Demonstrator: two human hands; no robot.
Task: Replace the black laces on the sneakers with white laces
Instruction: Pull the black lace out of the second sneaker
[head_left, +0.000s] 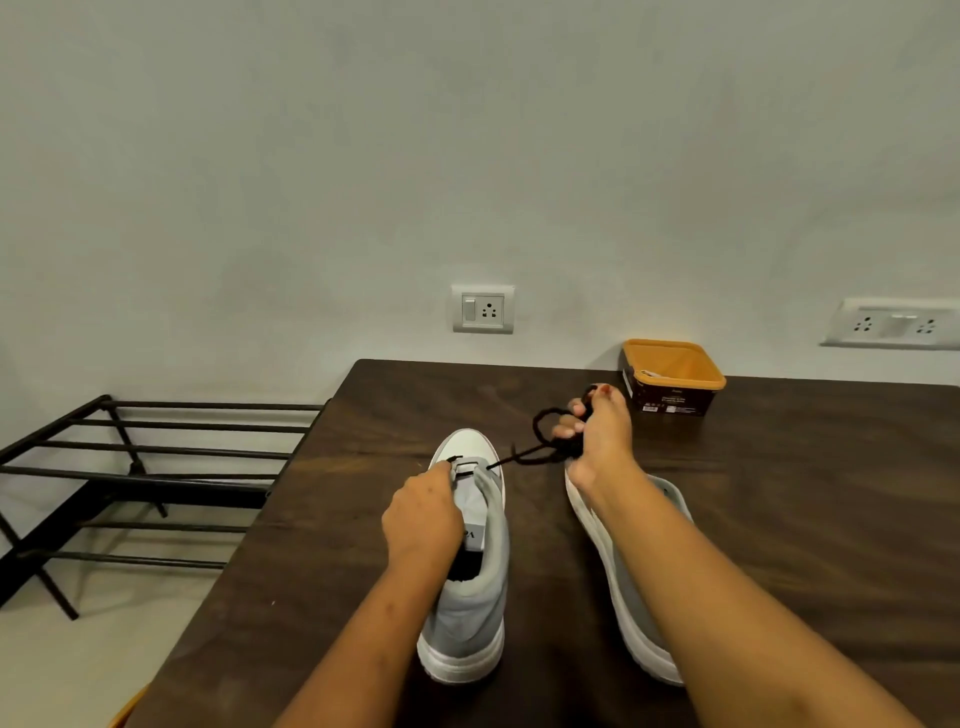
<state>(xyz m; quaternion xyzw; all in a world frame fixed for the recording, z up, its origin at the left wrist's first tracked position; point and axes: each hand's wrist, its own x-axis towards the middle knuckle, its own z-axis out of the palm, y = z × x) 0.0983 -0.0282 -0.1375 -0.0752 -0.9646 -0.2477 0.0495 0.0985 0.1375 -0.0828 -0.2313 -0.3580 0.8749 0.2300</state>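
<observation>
Two grey sneakers with white soles stand on the dark wooden table (322, 530), toes pointing away from me. My left hand (423, 517) grips the tongue and upper of the left sneaker (472, 618) near its lowest eyelets. A black lace (543, 434) runs taut from those eyelets up to my right hand (597, 434), which holds it bunched in loops above the table. My right forearm crosses over the right sneaker (618, 582) and hides most of it.
An orange-rimmed brown box (672, 376) sits open at the table's back edge, just beyond my right hand. A black metal rack (130, 467) stands left of the table. Wall sockets (483, 309) are behind.
</observation>
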